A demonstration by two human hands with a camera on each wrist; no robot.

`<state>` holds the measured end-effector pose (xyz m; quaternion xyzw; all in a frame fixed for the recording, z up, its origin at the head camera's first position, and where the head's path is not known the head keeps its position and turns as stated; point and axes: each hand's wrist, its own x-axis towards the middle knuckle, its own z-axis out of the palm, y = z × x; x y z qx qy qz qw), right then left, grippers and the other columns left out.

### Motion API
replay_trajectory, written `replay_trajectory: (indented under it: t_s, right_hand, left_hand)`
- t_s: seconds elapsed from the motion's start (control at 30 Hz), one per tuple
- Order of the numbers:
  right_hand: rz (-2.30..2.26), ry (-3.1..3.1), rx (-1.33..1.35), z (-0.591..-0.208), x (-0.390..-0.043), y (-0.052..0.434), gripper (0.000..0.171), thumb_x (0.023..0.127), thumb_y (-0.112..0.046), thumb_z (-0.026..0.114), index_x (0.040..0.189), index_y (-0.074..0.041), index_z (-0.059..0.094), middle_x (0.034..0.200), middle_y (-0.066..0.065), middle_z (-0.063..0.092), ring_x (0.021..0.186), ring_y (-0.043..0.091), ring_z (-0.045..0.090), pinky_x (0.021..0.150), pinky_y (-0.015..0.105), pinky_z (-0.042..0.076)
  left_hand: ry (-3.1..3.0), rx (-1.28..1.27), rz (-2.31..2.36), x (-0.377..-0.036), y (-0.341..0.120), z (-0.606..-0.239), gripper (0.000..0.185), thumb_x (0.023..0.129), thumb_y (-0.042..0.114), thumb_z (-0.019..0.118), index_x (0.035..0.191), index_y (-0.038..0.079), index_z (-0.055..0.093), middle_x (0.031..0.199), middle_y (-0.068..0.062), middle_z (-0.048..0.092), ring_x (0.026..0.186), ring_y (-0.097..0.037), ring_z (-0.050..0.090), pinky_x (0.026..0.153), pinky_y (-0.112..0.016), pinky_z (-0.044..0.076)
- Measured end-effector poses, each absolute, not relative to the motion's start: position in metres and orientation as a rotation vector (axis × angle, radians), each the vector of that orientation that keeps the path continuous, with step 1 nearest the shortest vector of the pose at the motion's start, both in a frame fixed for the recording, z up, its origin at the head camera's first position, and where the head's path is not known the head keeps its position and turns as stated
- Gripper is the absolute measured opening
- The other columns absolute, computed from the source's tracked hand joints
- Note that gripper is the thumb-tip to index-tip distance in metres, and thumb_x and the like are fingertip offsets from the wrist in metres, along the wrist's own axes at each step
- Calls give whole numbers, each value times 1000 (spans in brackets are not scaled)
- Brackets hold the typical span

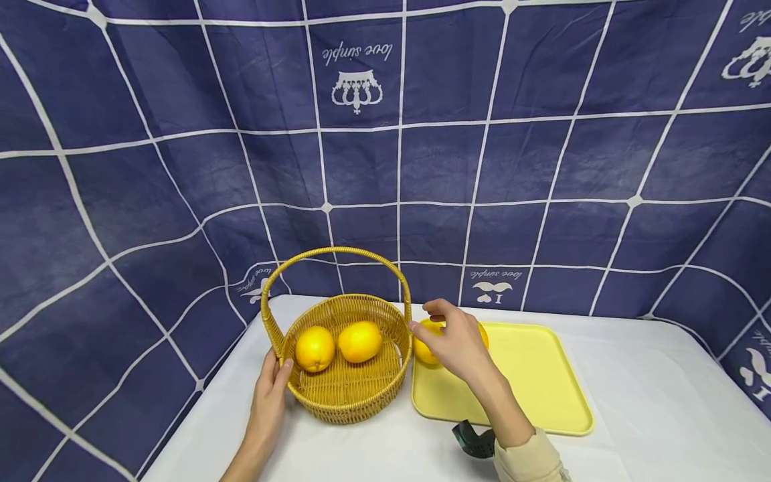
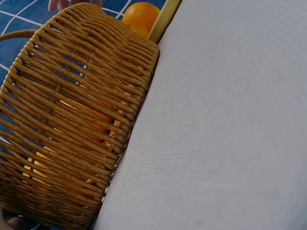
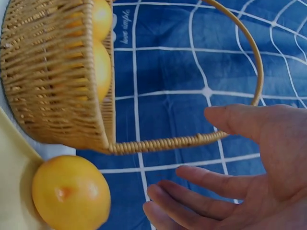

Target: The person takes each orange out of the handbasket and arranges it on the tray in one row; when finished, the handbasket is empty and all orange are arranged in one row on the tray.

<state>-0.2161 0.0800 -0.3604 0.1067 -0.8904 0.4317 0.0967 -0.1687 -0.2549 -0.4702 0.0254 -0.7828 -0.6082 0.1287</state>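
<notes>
A round wicker basket (image 1: 349,406) with a tall arched handle stands on the left of the table. Two yellow-orange fruits lie in it: a round orange (image 1: 315,349) and a more oval, lemon-like fruit (image 1: 359,341). My left hand (image 1: 269,395) grips the basket's left side, thumb at the rim near the handle's foot. Over the tray's left end, my right hand (image 1: 459,340) is raised with fingers spread and nothing in them, close to the basket's right rim. Below it an orange (image 3: 71,192) sits on the tray; another yellow fruit (image 1: 484,335) is mostly hidden behind the hand.
The pale yellow tray (image 1: 530,388) lies just right of the basket on a white tablecloth (image 1: 650,395). A dark curved device (image 1: 474,442) is at my right wrist. Behind the table hangs a blue curtain (image 1: 446,167) with white grid lines.
</notes>
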Motion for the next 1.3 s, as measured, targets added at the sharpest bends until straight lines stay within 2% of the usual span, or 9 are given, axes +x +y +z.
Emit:
replay_trajectory:
  t_s: [0.07,0.23,0.5,0.73,1.0,1.07,1.17,1.23,1.3]
  right_hand:
    - [1284,-2642,333,-362,-215,76,44,93,-32,79,127,-6,71,123,12,75,117,31,70,101,50,57]
    - [1330,-2634,376,-365,-213,67,42,92,-30,80,124,-4,72,118,13,76,113,32,72,98,49,59]
    - [1333,-2643,396,-364,-208,60,32,92,-27,81,114,-6,74,110,12,77,107,31,73,94,46,61]
    - [1288,-2712,432,-364,-203,50,36,92,-29,82,115,-4,73,105,10,76,99,26,71,90,43,61]
    - [1293,-2747,539,-377,-214,20,53,92,-31,81,132,1,67,128,17,71,121,36,65,104,52,55]
    - [1286,-2748,545,-382,-220,11,59,92,-30,82,138,3,63,136,20,67,128,39,61,110,54,51]
    - [1269,-2745,506,-390,-227,-2,68,91,-30,83,144,4,57,144,23,61,136,41,55,115,56,47]
    - [1250,-2752,469,-394,-231,-10,74,89,-33,85,146,4,54,146,24,59,137,42,54,116,56,46]
    - [1242,-2773,431,-397,-235,-17,80,88,-37,86,148,3,52,147,24,58,138,42,53,116,57,46]
  left_hand:
    - [-2274,75,-1769,-168,-255,-471,58,116,35,40,168,15,24,171,-15,33,160,-29,24,123,-16,25]
    - [-2248,43,-1780,-169,-255,-471,58,116,34,40,168,12,23,171,-17,32,159,-30,24,105,3,25]
    - [-2252,55,-1776,-169,-254,-470,58,116,34,40,168,14,24,170,-17,34,159,-30,25,104,3,25]
    - [-2240,58,-1780,-169,-254,-471,57,116,32,40,167,13,25,169,-18,36,158,-30,27,104,4,26]
    - [-2244,68,-1810,-169,-254,-471,59,116,33,39,169,14,21,172,-16,30,160,-29,23,105,4,25]
    - [-2246,73,-1820,-168,-254,-471,60,116,32,39,169,14,19,173,-15,27,160,-29,21,116,-5,24]
    - [-2252,77,-1825,-168,-254,-470,60,116,32,40,169,15,19,174,-15,26,161,-29,20,131,-32,19]
    - [-2252,77,-1825,-168,-255,-470,60,116,32,41,169,15,19,173,-16,27,161,-30,19,132,-50,16]
    - [-2258,81,-1820,-168,-255,-470,60,116,33,41,169,15,19,173,-16,27,161,-30,20,132,-52,15]
